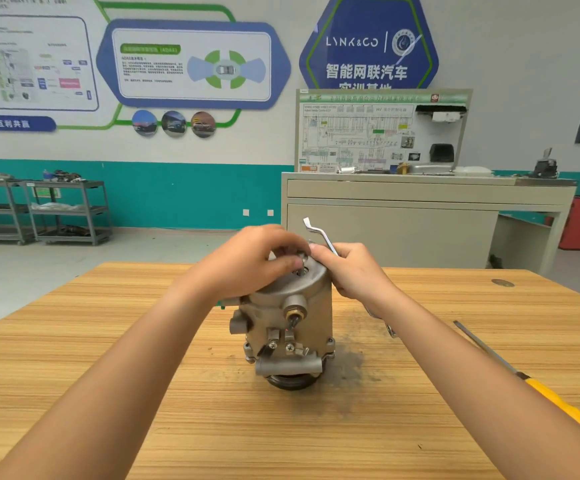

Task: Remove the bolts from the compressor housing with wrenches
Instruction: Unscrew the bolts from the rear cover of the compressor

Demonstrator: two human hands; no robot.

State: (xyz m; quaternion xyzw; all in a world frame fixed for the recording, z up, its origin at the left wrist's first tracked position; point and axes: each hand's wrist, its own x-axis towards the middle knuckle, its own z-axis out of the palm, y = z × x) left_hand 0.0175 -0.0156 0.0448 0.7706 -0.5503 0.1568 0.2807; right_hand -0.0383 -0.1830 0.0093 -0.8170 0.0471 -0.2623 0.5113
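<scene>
Two bare arms reach forward over a wooden desk [108, 375]. They meet at the top of the compressor [292, 320].

The left arm comes in from the bottom left. The left hand [247, 261] sits palm down on the round top of the compressor. Its fingers are bent. The thumb and fingertips come close together over a small hole in the top. I cannot tell if they pinch a bolt there.

The compressor stands in the middle of the desk, between the two arms. It stands straight up, so its long side goes up and down. A black wheel [290, 381] at its bottom sits on the desk. A brass plug [295, 311] on its side points at the person.

The wrench [319, 233] sticks up past the top of the compressor. Its long side leans up and to the left, away from the person. Its top end has a bend. Its low end is hidden in the right hand [354, 271]. The right hand is just right of the compressor top, with its fingers wrapped tight round the wrench.

The right arm comes in from the bottom right. Past it, a screwdriver [558, 403] with a yellow handle lies flat on the desk. Its thin metal end points up and left.
</scene>
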